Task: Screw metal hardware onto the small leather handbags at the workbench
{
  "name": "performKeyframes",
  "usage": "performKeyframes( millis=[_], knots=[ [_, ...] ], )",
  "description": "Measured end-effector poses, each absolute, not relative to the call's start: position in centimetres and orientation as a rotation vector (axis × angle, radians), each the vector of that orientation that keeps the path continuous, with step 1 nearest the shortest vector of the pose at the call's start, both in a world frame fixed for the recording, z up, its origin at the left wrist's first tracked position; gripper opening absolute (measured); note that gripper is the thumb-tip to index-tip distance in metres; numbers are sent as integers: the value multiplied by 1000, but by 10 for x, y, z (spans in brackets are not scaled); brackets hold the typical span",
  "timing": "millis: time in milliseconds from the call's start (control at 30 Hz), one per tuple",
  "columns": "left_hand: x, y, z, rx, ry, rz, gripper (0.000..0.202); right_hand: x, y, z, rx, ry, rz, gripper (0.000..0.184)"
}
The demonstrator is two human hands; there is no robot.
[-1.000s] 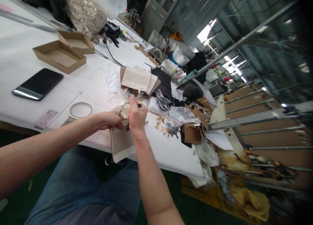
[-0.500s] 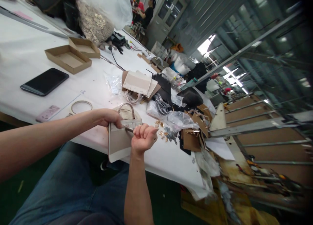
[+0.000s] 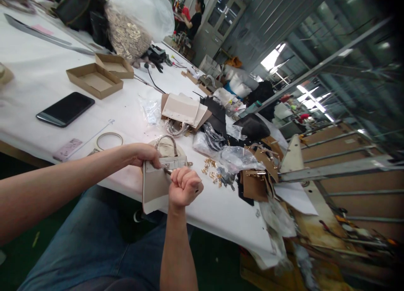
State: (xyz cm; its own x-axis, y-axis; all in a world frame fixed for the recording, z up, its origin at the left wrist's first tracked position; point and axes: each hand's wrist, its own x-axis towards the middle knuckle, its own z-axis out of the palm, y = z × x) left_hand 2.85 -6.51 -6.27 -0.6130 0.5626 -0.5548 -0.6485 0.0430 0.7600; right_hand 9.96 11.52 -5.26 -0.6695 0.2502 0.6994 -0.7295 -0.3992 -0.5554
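Observation:
A small beige handbag piece [image 3: 155,189] with a looped handle [image 3: 166,139] lies at the table's near edge, its lower part reaching past it. My left hand [image 3: 147,154] is closed on its upper left side, fingertips close to a small metal fitting on the top band. In my right hand [image 3: 184,187], made into a fist, is a slim metal tool [image 3: 167,171]. Its tip meets the bag by that fitting; the fist hides the rest, so I cannot tell its kind. Small gold-coloured metal parts [image 3: 216,177] lie scattered to the right.
Stacked bag panels [image 3: 180,108] and plastic-wrapped pieces [image 3: 233,158] lie beyond my hands. A black phone [image 3: 65,109], a tape roll [image 3: 109,135] and cardboard trays [image 3: 94,81] are at left. A large plastic bag of parts [image 3: 129,34] stands behind. Another person [image 3: 195,19] sits far off.
The whole view has shifted slightly right and down. My right fist has turned a little and come slightly lower against the bag; my left hand keeps its hold.

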Motion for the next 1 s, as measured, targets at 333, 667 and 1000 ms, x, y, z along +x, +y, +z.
performKeyframes(
  millis=[333, 667, 1000],
  knots=[
    [32, -66, -62, -84, 1479, 1758, 30, 105, 113, -50, 537, -1309, 2157, 71],
    [40, -65, -55, -25, 1561, 1814, 25, 92, 101, -39, 387, -1586, 2141, 72],
    [38, -62, -60, -58, 1520, 1867, 53, 12, 95, 19, 116, -2057, 2319, 76]
  ],
)
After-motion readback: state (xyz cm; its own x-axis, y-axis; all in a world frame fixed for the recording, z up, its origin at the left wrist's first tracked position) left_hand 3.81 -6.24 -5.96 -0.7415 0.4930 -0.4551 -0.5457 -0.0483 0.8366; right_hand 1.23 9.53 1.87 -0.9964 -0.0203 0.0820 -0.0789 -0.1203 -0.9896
